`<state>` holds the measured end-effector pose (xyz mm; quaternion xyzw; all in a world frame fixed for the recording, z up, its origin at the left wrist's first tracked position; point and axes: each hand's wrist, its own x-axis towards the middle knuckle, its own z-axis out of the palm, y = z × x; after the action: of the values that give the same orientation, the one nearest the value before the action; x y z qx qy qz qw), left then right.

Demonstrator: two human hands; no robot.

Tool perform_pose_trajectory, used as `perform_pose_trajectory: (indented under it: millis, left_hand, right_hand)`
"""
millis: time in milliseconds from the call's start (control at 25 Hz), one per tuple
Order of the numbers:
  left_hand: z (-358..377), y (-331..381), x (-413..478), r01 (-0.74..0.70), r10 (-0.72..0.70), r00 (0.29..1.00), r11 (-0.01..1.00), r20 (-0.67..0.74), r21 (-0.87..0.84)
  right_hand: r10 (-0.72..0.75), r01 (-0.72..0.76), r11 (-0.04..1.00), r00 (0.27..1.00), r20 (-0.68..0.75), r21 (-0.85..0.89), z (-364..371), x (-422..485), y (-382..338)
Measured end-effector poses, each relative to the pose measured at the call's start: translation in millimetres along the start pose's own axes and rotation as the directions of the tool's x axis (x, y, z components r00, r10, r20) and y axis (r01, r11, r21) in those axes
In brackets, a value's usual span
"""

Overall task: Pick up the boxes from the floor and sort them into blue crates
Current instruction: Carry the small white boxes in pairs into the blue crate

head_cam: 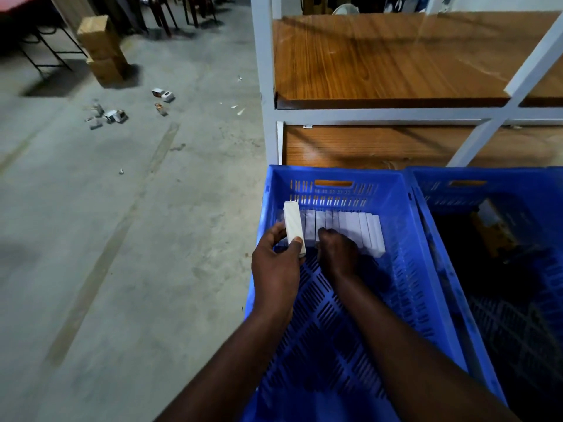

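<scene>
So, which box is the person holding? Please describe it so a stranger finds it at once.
By the wooden shelf rack, find the left blue crate. A row of white boxes stands near its far wall. The held white box is at the row's left end, the only one lifted above the rest, in the left hand.

No text or label can be read.

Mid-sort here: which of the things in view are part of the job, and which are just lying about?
Job: white box held by left hand; row of white boxes at right hand; left blue crate; right blue crate; small boxes scattered on floor.
Lying about: stacked cardboard cartons; wooden shelf rack.
</scene>
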<state>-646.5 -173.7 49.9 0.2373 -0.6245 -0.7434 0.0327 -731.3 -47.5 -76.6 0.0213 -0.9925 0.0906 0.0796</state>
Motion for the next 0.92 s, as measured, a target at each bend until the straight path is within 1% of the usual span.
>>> perform_pose_trajectory:
  millis: [80,160,200,240,280,320,360,400,440,480,520,600,640,760,840,880,920]
  left_hand:
    - [0.4,0.4,0.7,-0.002,0.002,1.0,1.0,-0.001,0.021]
    - [0.9,-3.2,2.7,0.009,-0.009,1.0,1.0,-0.002,0.029]
    - [2.0,-4.2,2.7,0.009,-0.008,1.0,1.0,-0.006,0.028]
    - [3.3,-4.8,2.2,0.001,-0.001,1.0,0.999,-0.013,0.04]
    - [5.1,-6.6,2.8,-0.006,0.007,1.0,0.999,-0.019,0.054]
    - [6.2,-6.2,2.7,-0.018,0.02,1.0,0.997,-0.023,0.079]
    - [8.2,-6.3,4.0,-0.018,0.021,0.999,0.995,-0.026,0.099]
    - [10.1,-6.5,5.5,-0.026,0.029,0.999,0.991,-0.021,0.131]
    - [12.1,-3.4,5.0,-0.03,0.032,0.999,0.987,-0.007,0.155]
    - [13.5,-0.5,4.6,-0.037,0.035,0.999,0.985,0.017,0.168]
    - [14.5,-0.8,7.0,-0.039,0.033,0.999,0.983,0.036,0.18]
    - [15.5,-4.0,10.3,-0.036,0.02,0.997,0.978,0.08,0.205]
    - [14.3,-6.2,10.7,-0.029,0.01,0.996,0.975,0.091,0.218]
    - [8.3,-12.0,8.5,-0.015,-0.006,0.996,0.97,0.084,0.244]
    - [3.0,-12.5,5.6,-0.002,-0.018,0.997,0.969,0.081,0.247]
    - [0.4,-11.8,4.0,0.007,-0.027,0.997,0.968,0.077,0.251]
    - [-1.9,-11.3,3.5,0.017,-0.036,0.997,0.968,0.073,0.249]
  right_hand:
    - [-0.024,0.025,1.0,0.998,0.053,-0.016,-6.0,2.6,0.7]
    - [0.006,-0.002,0.999,0.993,0.118,-0.032,-12.0,5.3,0.0]
    - [0.076,-0.081,0.996,0.991,0.109,0.038,-15.9,5.5,-0.1]
    - [0.174,-0.188,0.963,0.981,0.087,0.194,-23.0,5.2,-0.4]
    - [0.299,-0.318,0.817,0.947,0.118,0.481,-36.3,4.2,-4.0]
    - [0.369,-0.436,0.535,0.891,0.264,0.724,-55.2,2.0,-11.0]
    - [0.328,-0.524,0.242,0.836,0.439,0.817,-74.7,-2.3,-17.4]
    - [0.214,-0.573,0.058,0.807,0.55,0.818,-91.9,-7.8,-21.4]
    - [0.116,-0.592,0.005,0.801,0.587,0.806,-105.0,-13.9,-24.3]
    - [0.057,-0.592,-0.004,0.805,0.591,0.806,-112.5,-19.8,-26.4]
    - [0.044,-0.583,-0.018,0.811,0.583,0.812,-115.1,-24.0,-27.8]
    - [0.141,-0.588,-0.034,0.798,0.586,0.808,-106.2,-23.9,-28.1]
    - [0.198,-0.607,-0.04,0.774,0.602,0.794,-98.3,-19.9,-30.1]
    - [0.293,-0.659,-0.056,0.708,0.643,0.75,-74.2,2.2,-43.1]
    - [0.338,-0.673,-0.007,0.695,0.635,0.74,-60.7,19.9,-54.4]
    - [0.351,-0.671,0.035,0.702,0.62,0.74,-55.9,27.1,-60.8]
    - [0.36,-0.666,0.107,0.718,0.596,0.738,-51.7,32.7,-65.7]
